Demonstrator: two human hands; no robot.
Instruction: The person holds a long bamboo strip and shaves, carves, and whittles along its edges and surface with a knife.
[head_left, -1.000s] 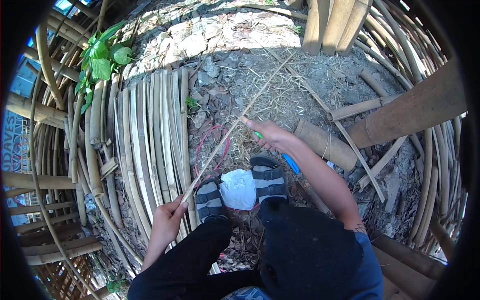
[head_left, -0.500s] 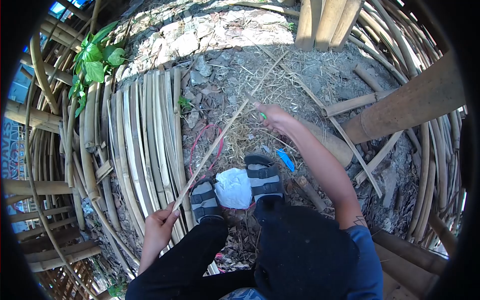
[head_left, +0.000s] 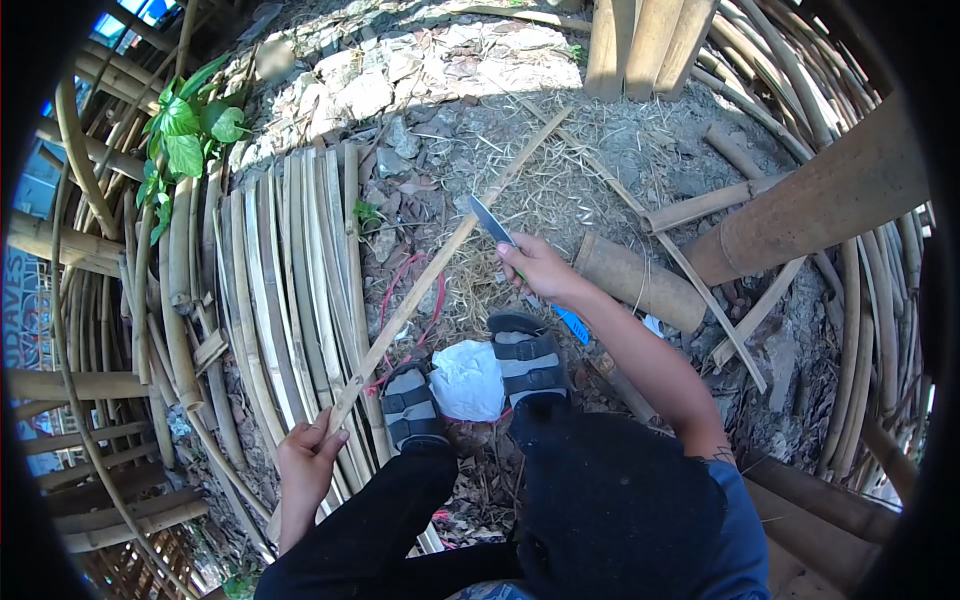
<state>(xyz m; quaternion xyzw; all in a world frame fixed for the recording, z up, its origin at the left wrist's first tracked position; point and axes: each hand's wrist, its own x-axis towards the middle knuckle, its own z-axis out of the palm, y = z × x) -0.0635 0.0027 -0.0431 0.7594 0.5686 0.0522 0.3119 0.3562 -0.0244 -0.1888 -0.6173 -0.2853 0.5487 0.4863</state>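
Observation:
My left hand [head_left: 306, 458] is closed round the near end of a long bamboo strip [head_left: 425, 283], which slants up and away to the right over the ground. My right hand [head_left: 537, 266] grips a knife [head_left: 490, 220] by its green handle, most of which the fingers hide. The knife's blade points up and left, its tip close to the strip's edge; whether it touches I cannot tell. Partly behind my right forearm lies a blue sheath-like piece [head_left: 572, 324]. Pale shavings [head_left: 478, 282] litter the dirt below the strip.
Many split bamboo strips [head_left: 290, 270] lie side by side at the left. A crumpled white bag [head_left: 467, 381] sits between my sandalled feet. Pink string [head_left: 437, 305] loops on the ground. A cut bamboo section [head_left: 640, 281] and a thick pole [head_left: 810, 205] lie to the right.
The strip has turned to show its wider face. My right hand has come nearer to me along it, and the knife blade now shows its flat side.

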